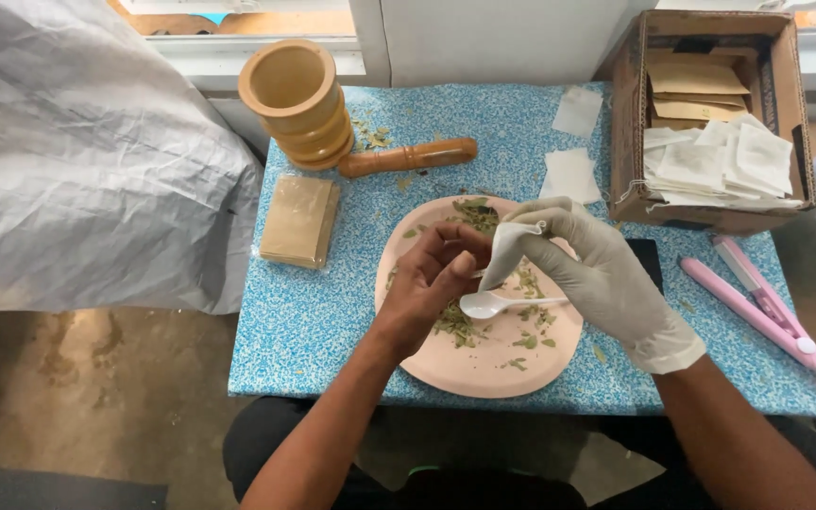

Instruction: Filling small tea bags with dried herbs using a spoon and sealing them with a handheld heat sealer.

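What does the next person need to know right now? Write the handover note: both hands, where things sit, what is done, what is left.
Left hand: bare, fingers pinched at the mouth of the small white paper sachet.
Right hand: in a white glove, holding that sachet above the round pink plate.
On the plate: loose dried green leaves and a white plastic spoon.
Done: leaves are out on the plate, one sachet is in hand.
Left: empty sachets remain in the brown cardboard box; the pink clamp-shaped tool lies untouched at the right.
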